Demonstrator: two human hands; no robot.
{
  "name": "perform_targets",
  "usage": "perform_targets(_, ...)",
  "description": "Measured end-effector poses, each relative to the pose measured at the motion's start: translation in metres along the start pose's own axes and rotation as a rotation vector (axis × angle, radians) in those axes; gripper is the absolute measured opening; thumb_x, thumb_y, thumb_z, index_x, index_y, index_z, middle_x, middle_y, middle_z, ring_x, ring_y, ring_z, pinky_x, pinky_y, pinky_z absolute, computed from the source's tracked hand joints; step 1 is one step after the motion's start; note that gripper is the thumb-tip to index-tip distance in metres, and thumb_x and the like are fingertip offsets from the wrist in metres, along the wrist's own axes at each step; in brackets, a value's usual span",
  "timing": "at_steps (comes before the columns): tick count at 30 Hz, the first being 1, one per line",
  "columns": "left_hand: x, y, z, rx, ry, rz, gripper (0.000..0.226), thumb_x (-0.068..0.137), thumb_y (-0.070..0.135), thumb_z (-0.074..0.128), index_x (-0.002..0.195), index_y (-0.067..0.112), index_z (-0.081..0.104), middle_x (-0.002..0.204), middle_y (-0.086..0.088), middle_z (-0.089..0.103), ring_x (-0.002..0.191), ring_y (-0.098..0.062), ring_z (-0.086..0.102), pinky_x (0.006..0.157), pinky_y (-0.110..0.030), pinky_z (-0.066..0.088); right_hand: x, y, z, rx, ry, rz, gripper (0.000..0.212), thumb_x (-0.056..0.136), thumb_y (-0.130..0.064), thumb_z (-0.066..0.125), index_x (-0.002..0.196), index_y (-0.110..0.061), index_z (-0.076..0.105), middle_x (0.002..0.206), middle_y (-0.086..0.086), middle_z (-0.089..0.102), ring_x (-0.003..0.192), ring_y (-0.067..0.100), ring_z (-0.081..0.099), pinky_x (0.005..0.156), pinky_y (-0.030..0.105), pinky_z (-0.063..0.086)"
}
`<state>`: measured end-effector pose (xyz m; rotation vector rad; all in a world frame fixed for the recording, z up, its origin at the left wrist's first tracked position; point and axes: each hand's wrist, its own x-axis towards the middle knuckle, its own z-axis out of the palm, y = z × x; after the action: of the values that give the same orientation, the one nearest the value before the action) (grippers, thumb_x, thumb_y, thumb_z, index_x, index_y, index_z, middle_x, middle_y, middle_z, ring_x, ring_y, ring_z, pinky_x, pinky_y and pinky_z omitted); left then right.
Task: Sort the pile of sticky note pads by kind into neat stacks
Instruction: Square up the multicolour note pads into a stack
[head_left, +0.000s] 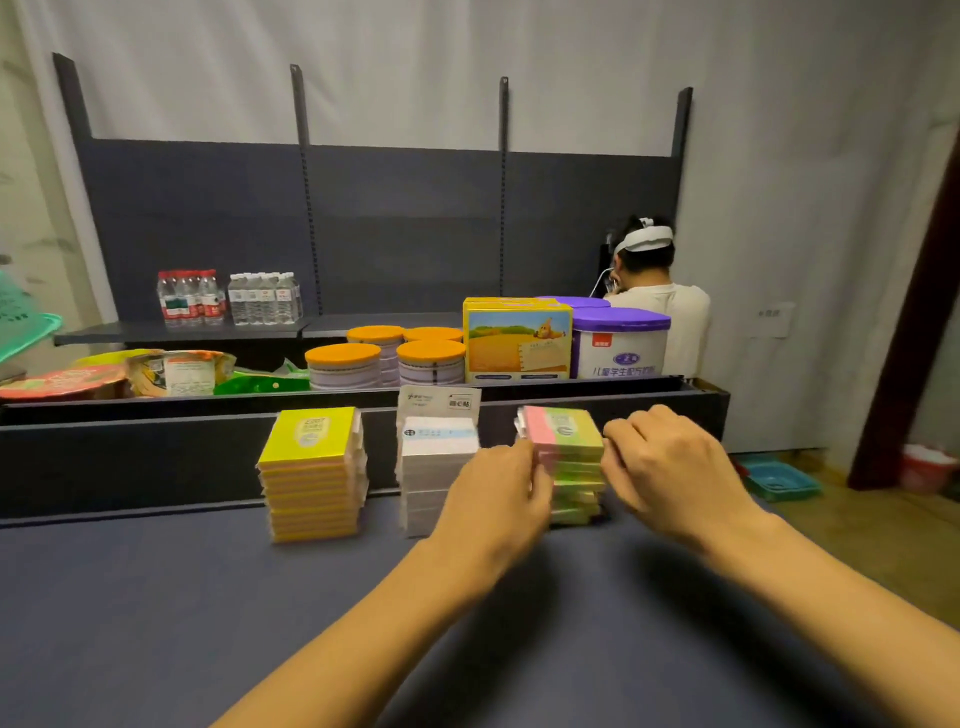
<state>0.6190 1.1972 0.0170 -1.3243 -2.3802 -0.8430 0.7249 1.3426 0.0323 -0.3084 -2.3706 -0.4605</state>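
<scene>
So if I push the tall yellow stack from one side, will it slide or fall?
The yellow stack is tall and narrow, so a high push would probably topple it. Its wrapped pads look glossy, so layers may slip apart. A low push should slide it on the table.

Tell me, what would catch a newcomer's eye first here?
Three neat stacks of sticky note pads stand in a row on the dark table: a yellow stack on the left, a white stack in the middle, and a pink-and-green stack on the right. The left hand and right hand press against either side of that right stack. Behind, orange-lidded tins sit on a shelf.
</scene>
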Motion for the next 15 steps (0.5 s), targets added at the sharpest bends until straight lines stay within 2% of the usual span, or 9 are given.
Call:
perform_targets(2, 0.004, 0.003, 0.015, -0.134, -0.019, -0.162, 0.031, 0.096, 0.036, 0.044, 0.113, 0.013, 0.056, 0.110, -0.008, 0.065, 0.098, -0.025, 0.060, 0.085, -0.040, 0.050, -0.008, 0.015, 0.004, 0.119, -0.102, 0.190, 0.016, 0.091, -0.028, 0.054, 0.093, -0.015, 0.063, 0.083, 0.003, 0.066, 0.075, 0.020, 0.060, 0.063, 0.033, 0.052)
perform_targets(4, 0.011, 0.007, 0.025, -0.268, -0.076, -0.368, 0.042, 0.098, 0.044, 0.039, 0.117, 0.009, 0.052, 0.116, -0.012, 0.062, 0.104, -0.028, 0.059, 0.090, -0.041, 0.048, -0.008, 0.027, 0.012, 0.331, -0.173, 0.406, 0.017, 0.095, -0.032, 0.050, 0.099, -0.018, 0.060, 0.089, 0.001, 0.064, 0.083, 0.018, 0.060, 0.071, 0.033, 0.051)
perform_targets(7, 0.028, 0.010, 0.037, -0.518, -0.124, -0.684, 0.066, 0.096, 0.058, 0.025, 0.130, 0.007, 0.048, 0.128, -0.014, 0.057, 0.113, -0.029, 0.056, 0.099, -0.039, 0.044, 0.004, 0.039, 0.031, 0.756, -0.333, 0.730, 0.021, 0.096, -0.031, 0.050, 0.086, -0.015, 0.061, 0.079, 0.004, 0.061, 0.071, 0.018, 0.056, 0.066, 0.031, 0.045)
perform_targets(9, 0.039, 0.013, 0.041, -0.693, -0.114, -0.805, 0.076, 0.092, 0.066, 0.019, 0.137, 0.011, 0.046, 0.131, -0.012, 0.057, 0.113, -0.026, 0.058, 0.102, -0.038, 0.042, 0.013, 0.042, 0.042, 1.096, -0.464, 0.980, 0.029, 0.096, -0.036, 0.049, 0.091, -0.009, 0.058, 0.074, 0.010, 0.056, 0.064, 0.021, 0.052, 0.058, 0.032, 0.045)
perform_targets(12, 0.048, 0.021, 0.040, -0.901, -0.079, -0.900, 0.064, 0.096, 0.061, 0.020, 0.127, 0.015, 0.051, 0.127, -0.008, 0.059, 0.100, -0.019, 0.058, 0.087, -0.028, 0.042, 0.023, 0.046, 0.054, 1.285, -0.697, 1.121, 0.056, 0.095, -0.049, 0.046, 0.131, -0.006, 0.043, 0.086, 0.013, 0.058, 0.069, 0.022, 0.058, 0.054, 0.029, 0.051)
perform_targets(13, 0.049, 0.024, 0.037, -0.940, -0.067, -0.909, 0.055, 0.098, 0.058, 0.023, 0.122, 0.019, 0.052, 0.123, -0.008, 0.060, 0.096, -0.018, 0.056, 0.084, -0.029, 0.040, 0.028, 0.046, 0.057, 1.316, -0.749, 1.127, 0.065, 0.093, -0.053, 0.047, 0.138, -0.008, 0.037, 0.095, 0.016, 0.060, 0.076, 0.025, 0.063, 0.056, 0.031, 0.054)
perform_targets(15, 0.052, 0.026, 0.037, -0.975, -0.030, -0.916, 0.045, 0.098, 0.056, 0.029, 0.112, 0.022, 0.056, 0.109, -0.006, 0.063, 0.093, -0.018, 0.057, 0.085, -0.030, 0.041, 0.034, 0.043, 0.063, 1.397, -0.823, 1.121, 0.075, 0.087, -0.062, 0.050, 0.141, -0.012, 0.035, 0.111, 0.020, 0.060, 0.091, 0.031, 0.065, 0.065, 0.037, 0.058)
